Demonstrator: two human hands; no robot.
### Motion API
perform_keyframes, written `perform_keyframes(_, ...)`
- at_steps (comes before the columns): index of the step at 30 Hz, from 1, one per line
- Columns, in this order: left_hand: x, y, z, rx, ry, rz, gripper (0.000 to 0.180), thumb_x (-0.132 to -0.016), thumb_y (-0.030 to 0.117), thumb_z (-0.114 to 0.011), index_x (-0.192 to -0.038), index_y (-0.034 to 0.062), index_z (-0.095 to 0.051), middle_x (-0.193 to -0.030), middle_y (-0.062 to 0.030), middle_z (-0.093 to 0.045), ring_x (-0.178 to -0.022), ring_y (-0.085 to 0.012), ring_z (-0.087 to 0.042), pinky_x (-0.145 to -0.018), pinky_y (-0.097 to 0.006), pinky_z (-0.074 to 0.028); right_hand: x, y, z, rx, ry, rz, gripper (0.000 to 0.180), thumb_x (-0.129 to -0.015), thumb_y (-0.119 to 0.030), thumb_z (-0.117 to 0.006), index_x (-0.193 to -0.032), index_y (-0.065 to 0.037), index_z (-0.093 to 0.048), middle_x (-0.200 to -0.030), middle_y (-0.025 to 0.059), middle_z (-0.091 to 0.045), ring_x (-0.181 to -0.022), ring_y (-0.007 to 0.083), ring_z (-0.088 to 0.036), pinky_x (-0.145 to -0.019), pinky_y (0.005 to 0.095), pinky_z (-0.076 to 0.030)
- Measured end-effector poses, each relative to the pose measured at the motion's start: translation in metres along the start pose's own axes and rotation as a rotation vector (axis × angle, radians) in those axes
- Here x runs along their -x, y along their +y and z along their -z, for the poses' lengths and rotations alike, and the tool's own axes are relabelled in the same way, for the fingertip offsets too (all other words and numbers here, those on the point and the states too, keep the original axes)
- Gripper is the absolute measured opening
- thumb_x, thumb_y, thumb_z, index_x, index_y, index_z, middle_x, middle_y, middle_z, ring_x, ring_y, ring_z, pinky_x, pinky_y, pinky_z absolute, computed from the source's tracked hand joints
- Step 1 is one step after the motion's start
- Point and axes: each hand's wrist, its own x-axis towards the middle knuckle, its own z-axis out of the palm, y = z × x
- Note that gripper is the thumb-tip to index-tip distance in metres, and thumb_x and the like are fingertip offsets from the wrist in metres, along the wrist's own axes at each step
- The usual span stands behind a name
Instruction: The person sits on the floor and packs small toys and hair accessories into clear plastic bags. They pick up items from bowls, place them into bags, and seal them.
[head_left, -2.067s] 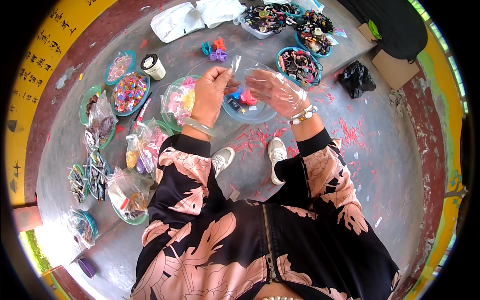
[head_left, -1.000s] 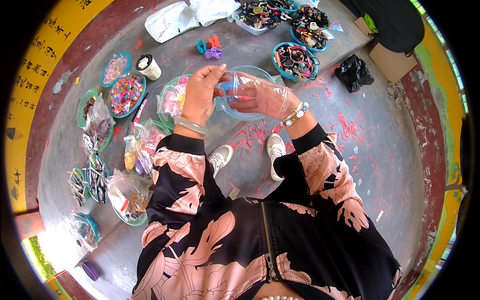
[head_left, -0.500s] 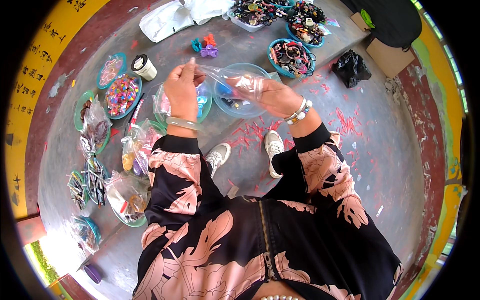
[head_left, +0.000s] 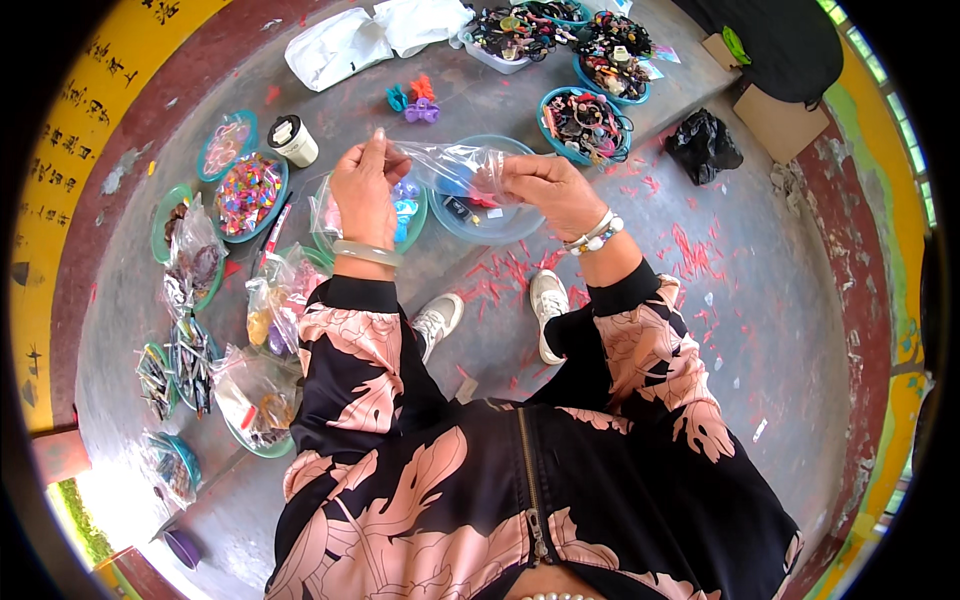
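A black jacket (head_left: 480,480) with pink leaf shapes is worn. In front of it, the left end of a clear plastic bag (head_left: 445,160) is pinched between thumb and fingers of the left hand (head_left: 364,195); its right end is gripped by the right hand (head_left: 555,195), fingers curled in. The bag is held stretched between the hands, above a pale blue basin (head_left: 480,230) in which a small dark item (head_left: 458,210) is seen. On the grey floor (head_left: 640,350), red scraps (head_left: 500,272) are strewn beyond two light shoes. A green tray (head_left: 413,243) is partly hidden by the left hand. Farther off, teal, orange and purple claw clips (head_left: 421,111) are grouped together, and a blue basket (head_left: 553,149) is filled with hair ties.
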Motion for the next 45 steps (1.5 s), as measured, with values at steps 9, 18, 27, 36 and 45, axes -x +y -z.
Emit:
perform_keyframes(9, 0.001, 0.000, 0.002, -0.011, -0.009, 0.089, 0.022, -0.085, 0.023, -0.059, -0.081, 0.0017, -0.056, -0.067, -0.0047, -0.054, -0.060, -0.0137, -0.055, -0.057, -0.026, -0.050, 0.001, -0.007, 0.004, 0.276, 0.096, 0.097, 0.021, -0.081, -0.006, -0.057, -0.100, 0.001, -0.061, -0.084, 0.0059, -0.065, -0.071, 0.0098, -0.058, -0.065, 0.0221, -0.046)
perform_keyframes(18, 0.013, -0.002, -0.009, -0.531, -0.081, -0.413, 0.025, -0.084, 0.023, -0.059, -0.090, -0.0009, -0.057, -0.083, -0.0071, -0.060, -0.076, -0.0145, -0.056, -0.066, -0.027, -0.046, 0.000, 0.006, -0.002, 0.996, 0.348, 0.474, 0.013, -0.076, -0.008, -0.056, -0.087, -0.010, -0.064, -0.077, 0.0114, -0.063, -0.066, 0.0247, -0.061, -0.056, 0.0314, -0.047)
perform_keyframes(27, 0.030, -0.025, -0.024, -0.805, -0.481, -0.377, 0.023, -0.074, 0.019, -0.063, -0.086, -0.0001, -0.058, -0.082, -0.0143, -0.061, -0.077, -0.0260, -0.060, -0.069, -0.032, -0.046, 0.002, 0.008, -0.013, 1.345, 0.119, 0.635, 0.013, -0.068, -0.010, -0.055, -0.077, -0.013, -0.063, -0.073, 0.0024, -0.060, -0.074, 0.0205, -0.059, -0.067, 0.0337, -0.042)
perform_keyframes(36, 0.026, -0.032, -0.017, -1.053, -0.455, -0.310, 0.011, -0.072, 0.010, -0.058, -0.078, 0.0016, -0.059, -0.071, -0.0150, -0.061, -0.069, -0.0306, -0.059, -0.060, -0.037, -0.046, 0.004, 0.023, -0.018, 1.602, -0.131, 0.639, 0.017, -0.064, -0.010, -0.055, -0.080, -0.011, -0.062, -0.073, 0.0012, -0.059, -0.077, 0.0194, -0.058, -0.076, 0.0308, -0.041)
perform_keyframes(45, 0.023, -0.024, -0.016, -1.045, -0.322, -0.543, 0.015, -0.073, 0.011, -0.063, -0.084, 0.0016, -0.061, -0.079, -0.0107, -0.062, -0.072, -0.0232, -0.059, -0.064, -0.032, -0.045, 0.002, 0.028, -0.021, 1.622, -0.133, 0.513, 0.013, -0.066, -0.011, -0.054, -0.077, -0.010, -0.060, -0.069, 0.0041, -0.059, -0.073, 0.0215, -0.059, -0.074, 0.0325, -0.042)
